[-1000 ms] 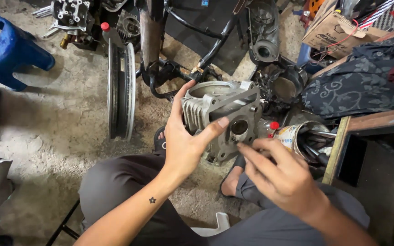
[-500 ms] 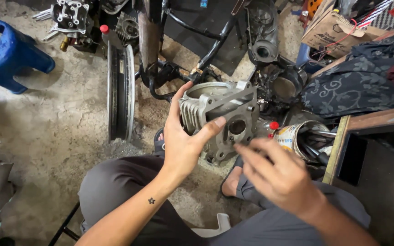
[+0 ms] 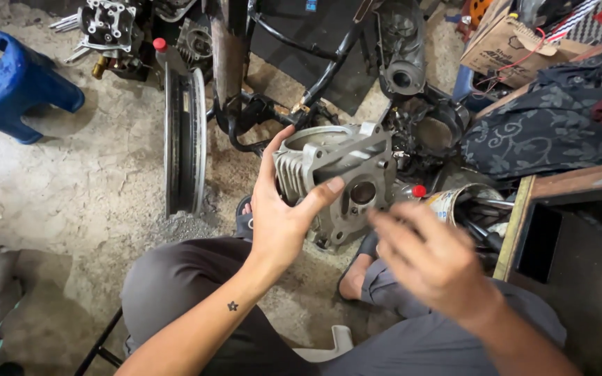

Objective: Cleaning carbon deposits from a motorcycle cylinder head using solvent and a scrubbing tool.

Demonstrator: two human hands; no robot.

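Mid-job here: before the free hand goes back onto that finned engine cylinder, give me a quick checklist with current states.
1. Left hand grips the grey finned metal engine cylinder, thumb across its face: ok.
2. Cylinder held off the concrete floor: ok.
3. Right hand empty: looks so, but blurred; cannot tell.
4. Round side port unobstructed: ok.
5. Top bore clean inside: cannot tell.
6. Metal tin of tools close beside the right hand, knock risk: not ok.
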